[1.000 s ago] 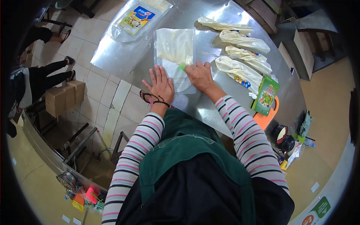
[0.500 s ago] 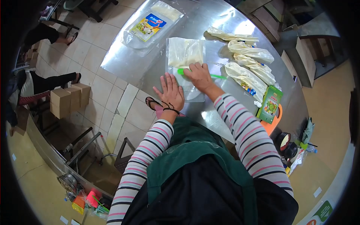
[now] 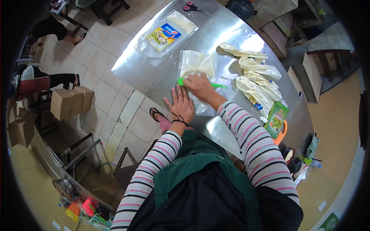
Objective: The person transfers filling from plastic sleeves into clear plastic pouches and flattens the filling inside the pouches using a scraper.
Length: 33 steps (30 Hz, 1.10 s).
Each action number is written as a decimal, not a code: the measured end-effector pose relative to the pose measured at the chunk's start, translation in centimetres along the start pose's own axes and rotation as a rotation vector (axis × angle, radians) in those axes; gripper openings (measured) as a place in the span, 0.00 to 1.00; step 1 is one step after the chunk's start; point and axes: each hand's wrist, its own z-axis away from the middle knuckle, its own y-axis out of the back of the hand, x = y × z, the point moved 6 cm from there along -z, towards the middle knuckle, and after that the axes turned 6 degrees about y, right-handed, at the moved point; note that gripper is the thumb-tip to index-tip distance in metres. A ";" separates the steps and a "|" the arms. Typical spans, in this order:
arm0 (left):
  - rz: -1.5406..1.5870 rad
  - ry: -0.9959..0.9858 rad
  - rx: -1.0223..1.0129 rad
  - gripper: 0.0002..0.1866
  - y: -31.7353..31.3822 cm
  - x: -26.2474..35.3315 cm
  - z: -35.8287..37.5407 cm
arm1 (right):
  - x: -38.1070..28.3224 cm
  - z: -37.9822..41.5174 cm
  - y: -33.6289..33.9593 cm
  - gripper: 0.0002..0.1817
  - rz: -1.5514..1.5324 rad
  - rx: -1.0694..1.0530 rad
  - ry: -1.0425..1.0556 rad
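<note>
A clear plastic bag (image 3: 198, 63) with pale creamy filling gathered in its far half lies flat on the metal table. My right hand (image 3: 199, 86) is closed on a green plastic tool (image 3: 219, 86) with a broad end and a looped handle, pressed across the middle of the bag. Flat on the bag's near left side rests my left hand (image 3: 181, 106), fingers stretched out, its fingertips just below the tool's broad end. The near part of the bag looks flattened, and my hands hide some of it.
Several filled, twisted bags (image 3: 258, 71) lie to the right, by a green box (image 3: 276, 119) and an orange item (image 3: 283, 134). A labelled pouch (image 3: 163, 36) and scissors (image 3: 191, 7) lie at the far side. Cardboard boxes (image 3: 71, 102) and other people's legs (image 3: 54, 79) are left.
The view has shifted, so the table sits lower and the scissors now show. My right hand and the tool have slid slightly toward the far end of the bag. My left hand stays flat.
</note>
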 end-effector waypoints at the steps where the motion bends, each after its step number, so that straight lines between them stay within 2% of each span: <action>1: -0.003 0.004 0.004 0.31 0.1 -0.1 0.0 | 0.6 -0.8 0.0 0.03 0.014 0.034 -0.017; 12: 0.019 -0.011 0.022 0.30 0.2 0.0 0.0 | 2.2 -2.6 -0.7 0.03 0.161 0.080 -0.046; 14: 0.018 -0.013 0.030 0.30 0.1 -0.1 -0.1 | 2.9 -3.0 -0.8 0.05 0.153 0.009 -0.105; 18: 0.037 -0.008 0.040 0.31 -0.1 -0.2 0.1 | 2.4 -1.7 0.3 0.05 0.104 0.065 -0.144; 20: 0.049 -0.011 0.050 0.31 0.3 -0.1 0.1 | 1.0 1.8 0.5 0.06 0.043 -0.041 -0.016; 23: 0.056 -0.007 0.038 0.31 0.4 -0.2 0.2 | 2.2 5.6 1.6 0.08 0.045 -0.148 -0.035; 26: 0.045 -0.017 0.037 0.30 0.4 -0.1 0.2 | 4.7 5.6 1.9 0.08 0.069 -0.242 -0.052; 33: 0.018 -0.028 0.053 0.30 0.3 -0.1 0.1 | 6.0 2.3 0.5 0.09 0.079 -0.120 0.021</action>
